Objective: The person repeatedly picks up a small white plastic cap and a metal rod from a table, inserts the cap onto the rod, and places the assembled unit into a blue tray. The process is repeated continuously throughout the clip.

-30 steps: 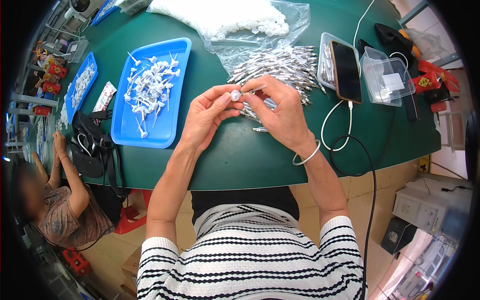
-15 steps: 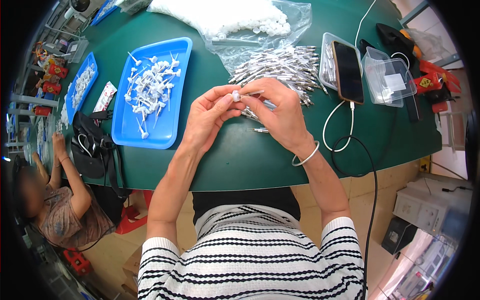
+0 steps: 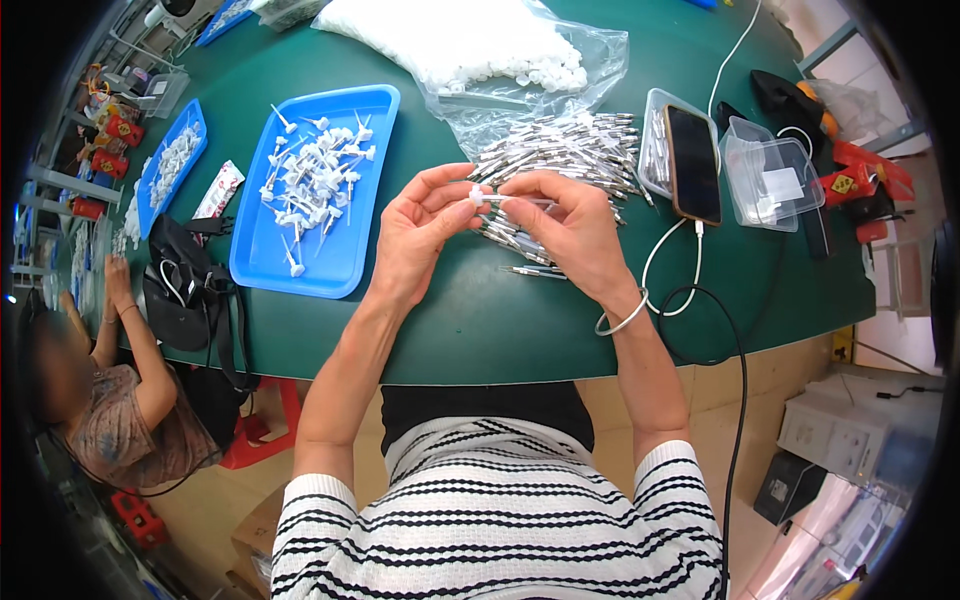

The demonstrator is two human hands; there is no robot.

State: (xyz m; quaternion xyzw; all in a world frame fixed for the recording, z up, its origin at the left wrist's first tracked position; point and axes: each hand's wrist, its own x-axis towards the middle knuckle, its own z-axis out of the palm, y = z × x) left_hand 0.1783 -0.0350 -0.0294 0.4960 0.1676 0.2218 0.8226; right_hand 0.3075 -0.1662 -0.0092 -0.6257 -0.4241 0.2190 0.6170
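Note:
Between thumb and fingers, my left hand [image 3: 425,225] pinches a small white plastic cap [image 3: 477,195]. My right hand [image 3: 578,232] is closed on a thin rod [image 3: 512,199], whose left end meets the cap. Just beyond my hands lies a heap of slim metal-and-white rods [image 3: 575,150], partly covered by my right fingers. To the left, a blue tray [image 3: 352,265] holds many white caps with thin stems [image 3: 318,165] sticking out. A clear plastic bag [image 3: 600,70] at the far side spills loose white caps [image 3: 545,72].
Right of the heap, a phone [image 3: 692,165] with a white cable leans on a clear box [image 3: 657,110] of rods. Another clear container [image 3: 775,180] sits farther right. A black bag [image 3: 180,290] lies left, near a seated co-worker [image 3: 130,420] and a smaller blue tray [image 3: 150,212].
The cap and rod now lie level, in one line, where the rod slanted upward before. My right hand has shifted slightly right and down. The whole view has moved a little.

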